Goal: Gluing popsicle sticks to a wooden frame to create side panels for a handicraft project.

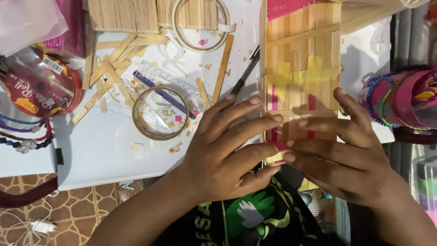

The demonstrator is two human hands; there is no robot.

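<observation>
Stick panel runs off top edge; its lower end sits hidden under both hands' fingers. Right forearm cut by frame's corner. Black pen tip hidden behind left hand.

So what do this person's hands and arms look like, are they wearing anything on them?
Both are bare. The left hand and right hand carry no gloves, rings or watch that can be seen, and the forearms show no sleeves as far as the picture reaches. The nails are short and unpainted. Below the arms a dark shirt shows, printed in green, white and yellow.
</observation>
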